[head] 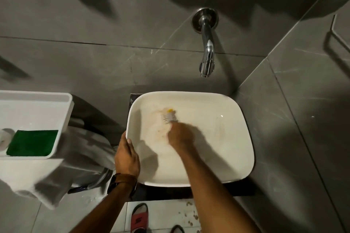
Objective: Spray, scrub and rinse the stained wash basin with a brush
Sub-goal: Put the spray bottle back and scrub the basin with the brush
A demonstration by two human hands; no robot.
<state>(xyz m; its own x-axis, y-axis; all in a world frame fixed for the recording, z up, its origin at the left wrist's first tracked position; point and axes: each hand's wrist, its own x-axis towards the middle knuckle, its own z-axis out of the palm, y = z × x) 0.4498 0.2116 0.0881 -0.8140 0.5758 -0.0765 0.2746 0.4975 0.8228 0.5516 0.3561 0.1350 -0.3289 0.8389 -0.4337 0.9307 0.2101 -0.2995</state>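
A white square wash basin (227,157) sits on a dark counter, with a faint orange stain (161,130) on its left inner side. My right hand (180,136) is inside the basin, blurred, and grips a small white brush (169,116) with a yellow spot at its far tip. The bristles rest against the stained area. My left hand (126,155) clasps the basin's left rim, thumb over the edge; a brown-strapped watch is on that wrist. No water comes from the tap.
A chrome wall tap (207,56) hangs over the basin's back edge. At the left, a white caddy (62,111) holds a green scouring pad (32,143). A grey cloth (79,159) hangs between caddy and basin. A red sandal (139,217) shows on the floor below.
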